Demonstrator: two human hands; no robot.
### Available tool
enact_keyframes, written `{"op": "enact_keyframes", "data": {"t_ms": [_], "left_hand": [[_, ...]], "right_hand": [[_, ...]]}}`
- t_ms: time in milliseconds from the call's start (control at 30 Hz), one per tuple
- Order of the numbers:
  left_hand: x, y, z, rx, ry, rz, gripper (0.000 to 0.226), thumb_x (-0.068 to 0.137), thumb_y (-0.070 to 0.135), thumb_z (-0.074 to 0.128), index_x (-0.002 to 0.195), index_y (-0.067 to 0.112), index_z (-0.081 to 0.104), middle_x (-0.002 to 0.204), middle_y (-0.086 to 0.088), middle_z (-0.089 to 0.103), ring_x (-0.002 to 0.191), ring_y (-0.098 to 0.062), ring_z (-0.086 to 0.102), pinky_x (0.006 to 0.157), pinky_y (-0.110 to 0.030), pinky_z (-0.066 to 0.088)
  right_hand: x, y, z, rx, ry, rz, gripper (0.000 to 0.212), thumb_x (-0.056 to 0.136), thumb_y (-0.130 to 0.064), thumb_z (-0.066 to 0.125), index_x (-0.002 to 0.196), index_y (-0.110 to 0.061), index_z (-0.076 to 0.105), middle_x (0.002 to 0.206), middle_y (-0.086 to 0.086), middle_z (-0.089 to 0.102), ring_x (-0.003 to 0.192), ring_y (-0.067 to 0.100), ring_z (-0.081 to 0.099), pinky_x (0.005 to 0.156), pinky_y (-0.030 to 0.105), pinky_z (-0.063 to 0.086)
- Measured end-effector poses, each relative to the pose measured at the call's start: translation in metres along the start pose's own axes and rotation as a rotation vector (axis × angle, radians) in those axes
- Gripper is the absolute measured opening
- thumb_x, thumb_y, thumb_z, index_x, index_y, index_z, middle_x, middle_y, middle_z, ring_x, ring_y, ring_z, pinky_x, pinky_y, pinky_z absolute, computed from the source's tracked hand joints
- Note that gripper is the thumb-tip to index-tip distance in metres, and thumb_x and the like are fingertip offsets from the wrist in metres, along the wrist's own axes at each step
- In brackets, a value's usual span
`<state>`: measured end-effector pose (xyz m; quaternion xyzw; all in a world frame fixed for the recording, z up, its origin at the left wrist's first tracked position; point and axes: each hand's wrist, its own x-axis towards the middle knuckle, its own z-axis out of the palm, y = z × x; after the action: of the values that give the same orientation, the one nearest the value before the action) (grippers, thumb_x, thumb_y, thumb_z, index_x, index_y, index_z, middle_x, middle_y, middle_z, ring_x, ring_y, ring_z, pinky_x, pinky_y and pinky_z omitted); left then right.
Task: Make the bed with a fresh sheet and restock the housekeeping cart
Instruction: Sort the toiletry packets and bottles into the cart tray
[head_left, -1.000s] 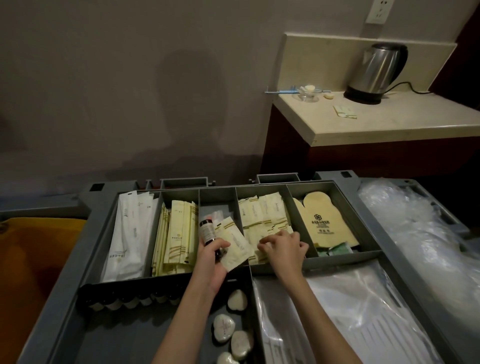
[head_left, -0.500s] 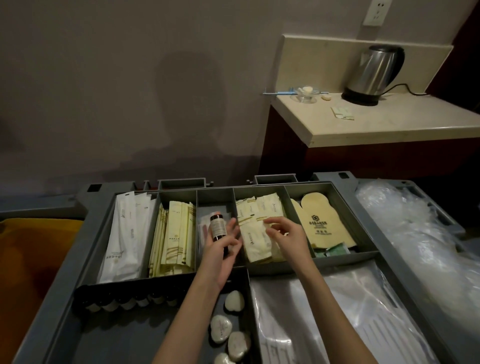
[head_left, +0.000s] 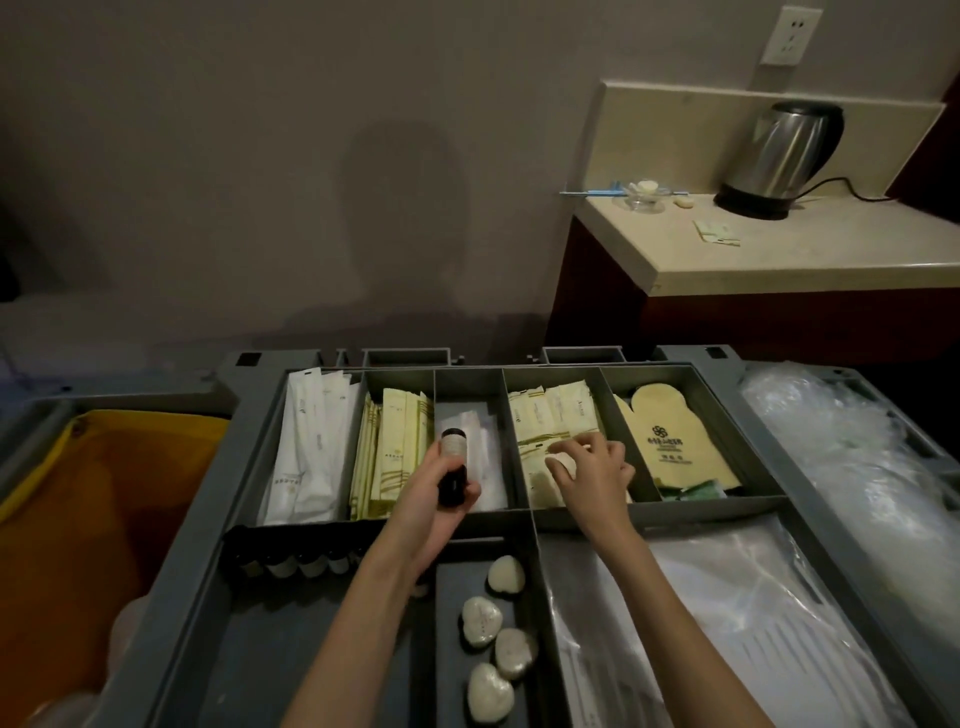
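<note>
Here, a small dark bottle (head_left: 453, 465) with a pale label is gripped upright in the left hand (head_left: 434, 512), fingers curled round its lower half, above the third compartment from the left of the grey cart tray (head_left: 519, 514). At three o'clock from the bottle, the right hand (head_left: 597, 475) is laid on the cream sachets (head_left: 550, 421) in the next compartment, fingers bent down onto them; whether one is pinched cannot be told. Further toward three o'clock, tan mitt-shaped packets (head_left: 670, 441) are stored. Toward nine o'clock, yellow-striped packets (head_left: 395, 441) and long white packets (head_left: 311, 441) are filed upright. At six o'clock, four wrapped heart-shaped soaps (head_left: 483, 621) are kept in a narrow bin, with a row of dark bottles (head_left: 306, 564) at seven o'clock. A kettle (head_left: 784, 156) is seen on a counter (head_left: 831, 244) at one o'clock.
</note>
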<state>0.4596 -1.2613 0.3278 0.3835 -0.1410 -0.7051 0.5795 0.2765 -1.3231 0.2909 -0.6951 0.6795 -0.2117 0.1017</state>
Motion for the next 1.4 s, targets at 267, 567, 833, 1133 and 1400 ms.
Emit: {"op": "enact_keyframes", "data": {"t_ms": [267,567,833,1133,1400], "left_hand": [[-0.053,0.034,-0.057,0.722,0.14,0.297,0.028,0.084,0.013,0.07,0.107,0.019,0.055,0.108,-0.004,0.06,0.084,-0.013,0.068,0.067,-0.021,0.055],[-0.092,0.03,-0.105,1.214,0.217,0.586,0.033,0.072,0.017,0.081,0.098,0.031,0.066,0.101,0.007,0.062,0.094,0.0,0.056,0.077,-0.007,0.044],[-0.087,0.011,-0.111,1.261,0.205,0.612,0.038,0.073,0.009,0.079,0.105,0.019,0.062,0.099,0.009,0.062,0.094,-0.002,0.057,0.073,-0.002,0.042],[-0.067,-0.021,-0.119,1.347,0.165,0.785,0.027,0.077,-0.002,0.073,0.101,0.006,0.065,0.106,0.007,0.051,0.105,-0.008,0.058,0.093,-0.021,0.048],[-0.057,-0.027,-0.12,1.431,0.198,0.835,0.034,0.077,0.009,0.074,0.11,0.014,0.067,0.107,0.005,0.059,0.097,-0.006,0.056,0.082,-0.021,0.049]], "right_hand": [[-0.063,-0.05,0.012,0.139,0.003,-0.101,0.026,0.094,-0.029,0.053,0.119,-0.026,0.059,0.128,0.0,0.045,0.123,0.02,0.028,0.1,0.037,0.024],[-0.117,-0.078,0.037,0.169,0.036,-0.113,0.023,0.093,-0.028,0.055,0.115,-0.028,0.06,0.13,-0.002,0.044,0.124,0.02,0.029,0.102,0.038,0.028],[-0.134,-0.082,0.037,0.226,-0.049,-0.191,0.04,0.091,-0.037,0.057,0.131,-0.034,0.05,0.142,-0.009,0.038,0.135,0.018,0.02,0.111,0.044,0.021],[-0.131,-0.078,0.044,0.125,-0.27,-0.231,0.066,0.089,-0.051,0.054,0.145,-0.044,0.019,0.159,-0.01,-0.002,0.144,0.015,-0.013,0.118,0.051,-0.002],[-0.131,-0.076,0.044,0.132,-0.309,-0.219,0.068,0.089,-0.054,0.052,0.143,-0.048,0.013,0.158,-0.01,-0.008,0.144,0.016,-0.016,0.117,0.051,-0.002]]}}
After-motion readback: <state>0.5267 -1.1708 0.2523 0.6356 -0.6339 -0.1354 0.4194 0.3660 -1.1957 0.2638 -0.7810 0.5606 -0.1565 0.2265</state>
